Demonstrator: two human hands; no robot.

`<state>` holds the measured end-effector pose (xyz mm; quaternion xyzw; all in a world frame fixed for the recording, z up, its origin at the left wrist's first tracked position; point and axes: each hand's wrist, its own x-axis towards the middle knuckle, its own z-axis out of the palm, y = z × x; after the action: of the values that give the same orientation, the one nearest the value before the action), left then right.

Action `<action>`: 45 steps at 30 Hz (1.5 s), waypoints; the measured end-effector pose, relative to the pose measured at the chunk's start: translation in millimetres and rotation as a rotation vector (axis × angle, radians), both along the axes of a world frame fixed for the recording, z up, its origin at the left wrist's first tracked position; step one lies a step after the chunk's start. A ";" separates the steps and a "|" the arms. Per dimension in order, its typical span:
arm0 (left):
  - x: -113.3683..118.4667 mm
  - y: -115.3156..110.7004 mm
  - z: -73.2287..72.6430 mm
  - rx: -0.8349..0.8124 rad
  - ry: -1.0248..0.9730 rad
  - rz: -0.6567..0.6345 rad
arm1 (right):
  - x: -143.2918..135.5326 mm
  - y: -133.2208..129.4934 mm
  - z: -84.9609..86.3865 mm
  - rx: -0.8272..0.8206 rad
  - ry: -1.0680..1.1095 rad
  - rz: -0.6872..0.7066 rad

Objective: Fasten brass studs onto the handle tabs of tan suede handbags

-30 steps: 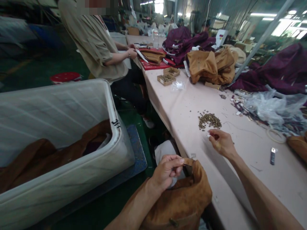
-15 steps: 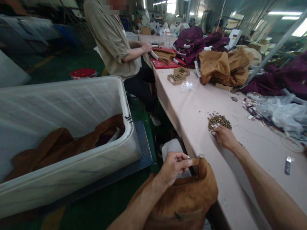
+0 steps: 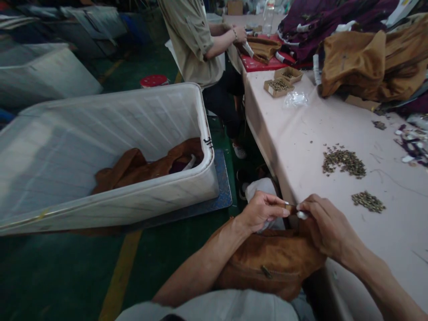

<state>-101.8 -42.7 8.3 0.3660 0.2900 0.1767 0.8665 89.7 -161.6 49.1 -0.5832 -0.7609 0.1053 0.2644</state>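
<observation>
A brown suede-like bag (image 3: 277,249) with a zipper on its front lies in my lap, beside the table edge. My left hand (image 3: 262,211) is closed, pinching a narrow brown strap (image 3: 292,209) of the bag between thumb and fingers. At the strap's other end my right hand (image 3: 326,225) is closed in a pinch, with white coverings on its fingertips. Any small part in that pinch is hidden. On the table beyond my right hand are a larger pile of small brass-coloured metal pieces (image 3: 349,164) and a smaller pile of metal pieces (image 3: 368,202).
A large white bin (image 3: 174,189) with brown fabric items (image 3: 133,167) inside stands at left. Across the table corner a co-worker (image 3: 194,49) handles a brown piece. Small cardboard boxes of metal pieces (image 3: 277,88), brown bags (image 3: 354,62) and purple bags (image 3: 310,26) lie on the table.
My right hand has left the larger metal pile and come down to the strap, meeting my left hand. The left hand keeps its pinch. The view has turned left and downward.
</observation>
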 end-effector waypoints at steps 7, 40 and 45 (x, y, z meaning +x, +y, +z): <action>1.2 -4.6 2.4 -0.019 0.006 0.020 | -6.2 3.0 -13.1 0.042 -0.091 0.024; -3.2 -13.0 -9.6 0.382 0.092 0.016 | -2.5 0.9 -10.5 -0.292 0.506 -0.116; 0.0 -15.9 -4.7 0.488 0.120 0.031 | -6.2 -0.6 -14.2 -0.185 0.459 -0.157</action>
<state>-101.8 -58.6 3.6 0.5698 0.2952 0.2325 0.7308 83.5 -162.2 34.9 -0.6229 -0.6204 0.2831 0.3833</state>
